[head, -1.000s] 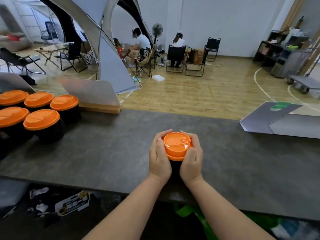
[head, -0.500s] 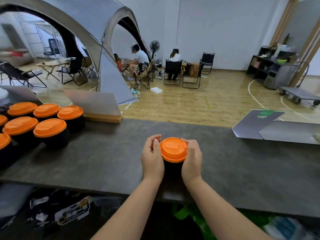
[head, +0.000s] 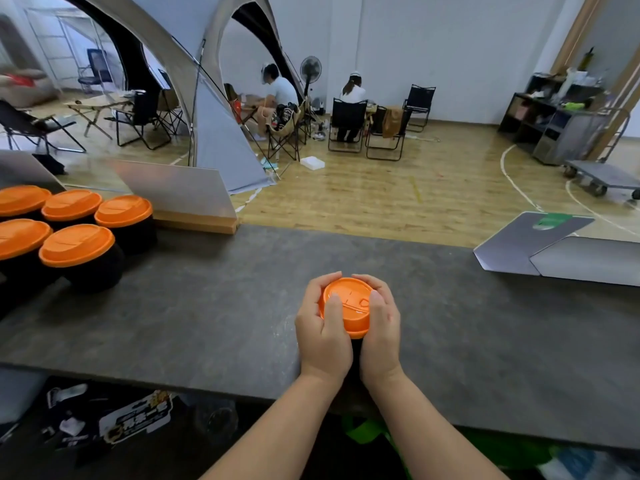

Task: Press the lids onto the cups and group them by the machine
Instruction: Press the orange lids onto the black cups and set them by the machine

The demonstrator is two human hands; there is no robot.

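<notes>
Two hands, left hand (head: 323, 336) and right hand (head: 381, 332), curl around orange lid (head: 347, 306) on black cup (head: 356, 351); light, thin-walled; press rim, avoid squeezing.

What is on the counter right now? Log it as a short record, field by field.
surface: dark grey counter
cup in hand: black cup, mostly hidden between the hands
lid: orange lid on top of that cup
left hand: left hand wraps the lid's left side, thumb on top
right hand: right hand wraps the lid's right side, thumb on top
finished group: lidded cups clustered at the counter's far left
sign: angled panel in a wooden base behind the group
machine: not in view
</notes>
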